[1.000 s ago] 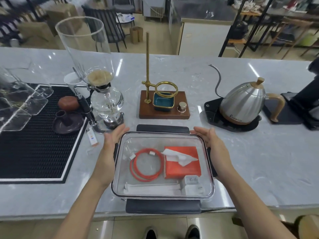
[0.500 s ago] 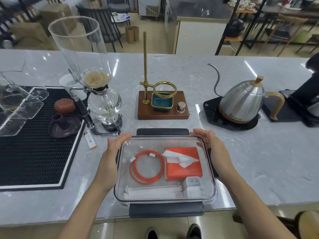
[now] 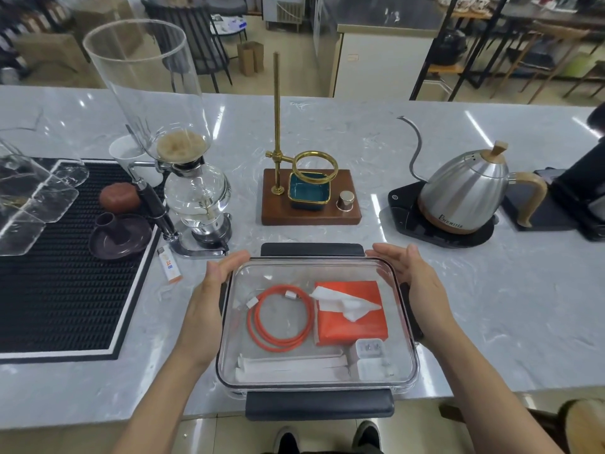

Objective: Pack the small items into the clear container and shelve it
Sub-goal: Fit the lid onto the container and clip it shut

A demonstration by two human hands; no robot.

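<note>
Clear hard plastic makes up the container [image 3: 317,326], a lidded rectangular box with dark latch flaps at its near and far ends, sitting low in the centre of the frame on the grey marbled tabletop [image 3: 491,322], its near end overhanging the edge. It looks stiff and light, since its load is small, but the smooth walls are likely slippery and the loose contents would slide if it tilts; the safest hold seems to be flat palms on the two long sides, kept level.

That is how the hands sit: the left hand [image 3: 209,299] lies along the left wall and the right hand [image 3: 414,280] along the right, fingers [image 3: 229,262] spread wide and straight, pressing rather than curling; whether they bear its weight I cannot tell.

Inside, an orange tissue pack [image 3: 352,314] lies at right, a coiled orange cable [image 3: 280,319] at left, white flat sticks [image 3: 291,368] along the near wall, and two small white chargers [image 3: 371,357] in the near right corner.
</note>
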